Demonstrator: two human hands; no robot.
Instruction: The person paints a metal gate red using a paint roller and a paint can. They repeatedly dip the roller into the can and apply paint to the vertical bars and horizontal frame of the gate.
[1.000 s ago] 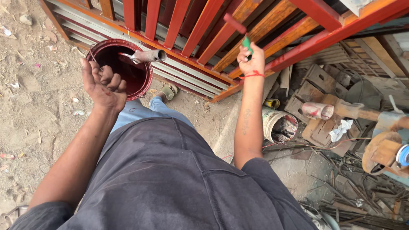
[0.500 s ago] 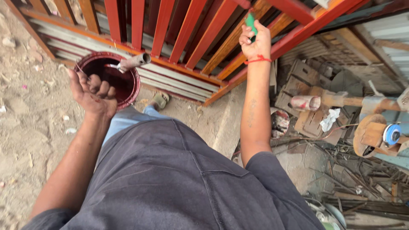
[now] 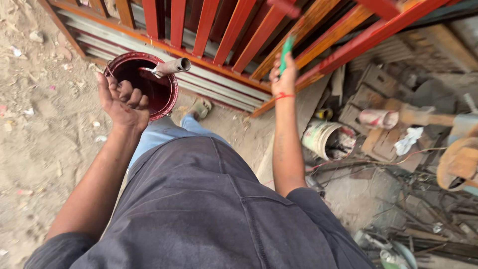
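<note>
My left hand (image 3: pixel 122 99) grips the rim of a round tin of dark red paint (image 3: pixel 144 84) and holds it up at chest height. A grey roller handle (image 3: pixel 169 66) rests across the tin's top. My right hand (image 3: pixel 283 82), with a red thread at the wrist, is closed on a green-handled brush (image 3: pixel 286 50) raised against the slanted bars. The brush head is blurred near the top edge. The red metal gate (image 3: pixel 234 30) with upright and slanted bars stands right in front of me.
Sandy ground with small stones lies to the left. A white bucket (image 3: pixel 326 139) smeared with paint stands below my right arm. Scrap wood, wires, rags and metal parts (image 3: pixel 413 149) pile up on the right. My sandalled foot (image 3: pixel 201 107) is by the gate's base.
The view has tilted down and right. My right hand with the brush sits lower against the bars than before. The left hand still carries the tin in about the same spot.
</note>
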